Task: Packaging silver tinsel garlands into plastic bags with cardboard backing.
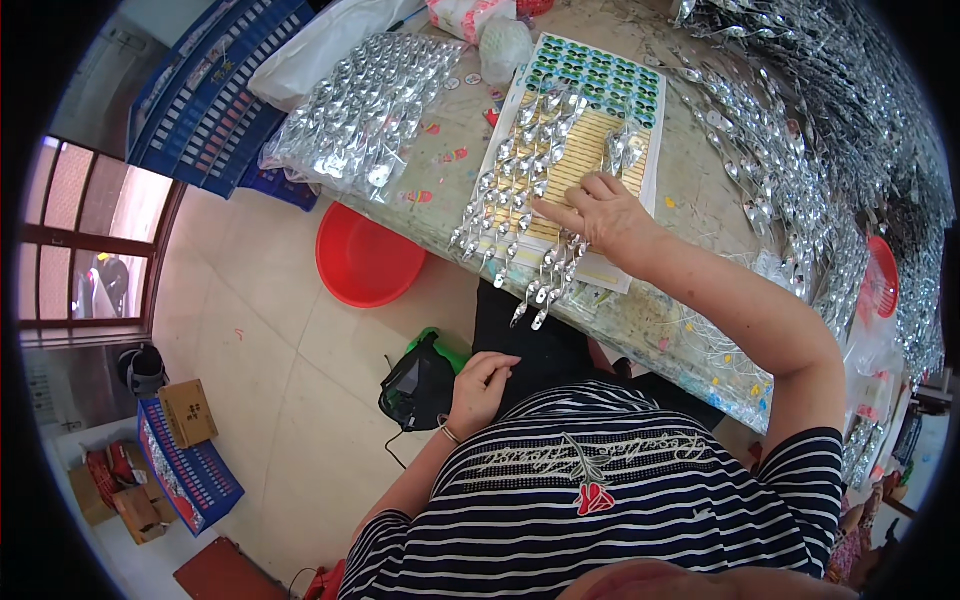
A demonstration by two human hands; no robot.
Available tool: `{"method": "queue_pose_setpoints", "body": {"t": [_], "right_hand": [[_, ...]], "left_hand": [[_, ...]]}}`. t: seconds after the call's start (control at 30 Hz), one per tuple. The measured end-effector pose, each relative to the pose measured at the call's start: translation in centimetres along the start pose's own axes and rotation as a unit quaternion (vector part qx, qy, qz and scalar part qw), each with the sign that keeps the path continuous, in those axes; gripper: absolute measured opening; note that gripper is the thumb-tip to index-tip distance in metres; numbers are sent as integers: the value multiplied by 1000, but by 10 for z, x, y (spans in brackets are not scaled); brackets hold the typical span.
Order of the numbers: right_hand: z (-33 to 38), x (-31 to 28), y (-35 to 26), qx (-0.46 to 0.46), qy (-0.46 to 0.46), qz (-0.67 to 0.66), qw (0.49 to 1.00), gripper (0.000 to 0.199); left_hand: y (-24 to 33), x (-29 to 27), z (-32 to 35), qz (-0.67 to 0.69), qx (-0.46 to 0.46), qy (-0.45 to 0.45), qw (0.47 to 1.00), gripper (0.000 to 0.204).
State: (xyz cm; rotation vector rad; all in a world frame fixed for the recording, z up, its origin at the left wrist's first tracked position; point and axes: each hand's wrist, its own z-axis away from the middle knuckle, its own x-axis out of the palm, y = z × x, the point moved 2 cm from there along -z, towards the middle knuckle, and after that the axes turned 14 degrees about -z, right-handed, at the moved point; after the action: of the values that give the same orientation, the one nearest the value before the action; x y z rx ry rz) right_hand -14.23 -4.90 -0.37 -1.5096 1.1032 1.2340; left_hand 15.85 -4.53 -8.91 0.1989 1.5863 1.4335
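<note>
My right hand (605,222) reaches over the table, its fingers bent and the index finger stretched left over shiny silver twisted strips (560,262). The strips seem caught under the fingers; the exact grip is hidden. More silver twisted strips (520,165) lie side by side to the left, their ends hanging past the front edge. A short bunch (624,150) lies just beyond the hand. Beneath them is a sheet with yellow bands (590,150) and rows of green-blue oval stickers (600,75). My left hand (480,392) rests at my lap, fingers curled together, nothing visible in them.
A clear bag of silver twisted pieces (360,110) lies at the table's left, beside blue crates (215,95). A large silver heap (830,120) covers the right side. A red basin (368,258) stands below the table edge, near a black-and-green bag (420,380).
</note>
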Motion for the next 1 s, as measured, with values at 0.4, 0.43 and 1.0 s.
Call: {"method": "queue_pose_setpoints", "body": {"t": [0.4,0.43,1.0], "right_hand": [[6,-4,1,40,-12,-91,995,51],[7,-3,1,41,-12,-92,995,51],[38,1,19,127,75,-80,986,45]], "left_hand": [[-6,1,0,10,-7,-10,1000,20],[-6,2,0,7,-10,-12,1000,20],[1,4,-5,9,1,-3,1000,18]]}}
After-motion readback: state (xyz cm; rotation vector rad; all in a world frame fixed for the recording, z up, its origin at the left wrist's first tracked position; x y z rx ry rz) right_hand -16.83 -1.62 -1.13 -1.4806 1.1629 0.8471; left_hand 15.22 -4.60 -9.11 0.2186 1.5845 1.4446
